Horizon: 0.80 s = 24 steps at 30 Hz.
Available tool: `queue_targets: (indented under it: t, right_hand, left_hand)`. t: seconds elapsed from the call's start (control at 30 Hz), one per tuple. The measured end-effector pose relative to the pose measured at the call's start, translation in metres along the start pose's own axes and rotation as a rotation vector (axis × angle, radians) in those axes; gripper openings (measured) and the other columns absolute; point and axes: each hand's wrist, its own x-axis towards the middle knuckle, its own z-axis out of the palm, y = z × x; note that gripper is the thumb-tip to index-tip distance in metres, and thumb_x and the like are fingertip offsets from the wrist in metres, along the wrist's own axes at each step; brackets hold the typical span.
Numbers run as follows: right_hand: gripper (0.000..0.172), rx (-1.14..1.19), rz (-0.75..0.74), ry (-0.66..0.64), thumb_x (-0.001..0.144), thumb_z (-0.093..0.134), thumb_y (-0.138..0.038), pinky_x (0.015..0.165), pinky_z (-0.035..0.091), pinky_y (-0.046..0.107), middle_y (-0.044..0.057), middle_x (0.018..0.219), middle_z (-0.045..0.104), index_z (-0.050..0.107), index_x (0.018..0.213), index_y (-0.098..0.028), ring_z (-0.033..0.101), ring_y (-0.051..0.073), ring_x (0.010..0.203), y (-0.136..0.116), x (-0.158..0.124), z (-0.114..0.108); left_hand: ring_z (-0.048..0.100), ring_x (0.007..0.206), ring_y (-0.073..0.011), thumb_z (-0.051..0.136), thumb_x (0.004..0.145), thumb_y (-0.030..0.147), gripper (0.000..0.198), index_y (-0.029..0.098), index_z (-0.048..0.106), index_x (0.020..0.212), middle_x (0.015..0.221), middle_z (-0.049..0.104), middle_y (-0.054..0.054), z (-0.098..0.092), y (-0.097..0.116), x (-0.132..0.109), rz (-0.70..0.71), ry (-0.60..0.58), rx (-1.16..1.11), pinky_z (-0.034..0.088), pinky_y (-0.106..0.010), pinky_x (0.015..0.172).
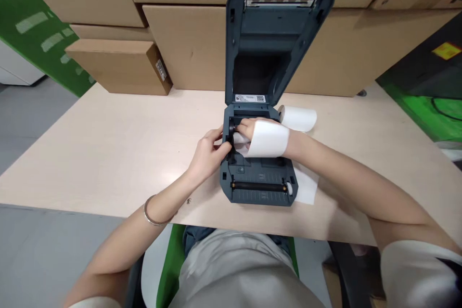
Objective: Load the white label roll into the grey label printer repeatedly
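Note:
A dark grey label printer (258, 197) stands on the table with its lid (263, 29) raised. My left hand (211, 151) grips the left edge of its body, thumb over the rim. Inside the printer bay, my right hand (249, 127) has its fingers closed around a white roll of paper (240, 139), near the left roll holder. White paper (270, 139) curves over the back of this hand and hides part of it. Behind my right wrist, a second white paper roll (299, 118) lies beside the printer. The black platen roller (258, 186) shows at the front.
Large cardboard boxes (191, 48) line the back of the table, right behind the lid. A smaller flat carton (111, 70) stands at the back left. A white sheet of paper (306, 185) lies at the printer's right. The table's front edge (202, 226) is close to my body.

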Motion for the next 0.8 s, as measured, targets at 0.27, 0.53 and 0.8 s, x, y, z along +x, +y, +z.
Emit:
queue_targets:
  t: [0.27,0.53,0.8]
  right_hand:
    - [0.040,0.204,-0.085,0.183,0.110,0.048,-0.036,0.109,0.061,0.052,0.009,0.137,0.078,0.073,0.141,-0.029,0.075,0.031,0.124,-0.002,-0.088,0.012]
    - [0.042,0.142,-0.244,0.251,0.114,0.049,-0.048,0.134,0.025,0.077,0.008,0.155,0.066,0.070,0.147,-0.034,0.055,0.036,0.154,-0.001,-0.124,0.021]
    - [0.042,0.104,-0.231,0.323,0.111,0.051,-0.052,0.140,0.011,0.070,0.008,0.142,0.072,0.075,0.140,-0.034,0.053,0.035,0.155,-0.009,-0.122,0.020]
  left_hand:
    - [0.069,0.119,-0.0268,0.054,0.083,0.019,0.047,0.016,0.077,0.124,0.124,0.078,-0.010,0.001,-0.002,0.001,0.046,-0.002,-0.008,0.060,-0.033,0.089]
    - [0.069,0.120,-0.0276,0.057,0.082,0.023,0.048,0.015,0.076,0.125,0.126,0.076,-0.012,0.002,0.000,0.000,0.008,0.013,-0.036,0.060,-0.036,0.093]
    - [0.065,0.131,-0.0351,0.068,0.078,0.033,0.060,0.013,0.067,0.134,0.144,0.069,-0.018,0.003,0.001,0.001,-0.107,0.027,-0.091,0.057,-0.049,0.105]
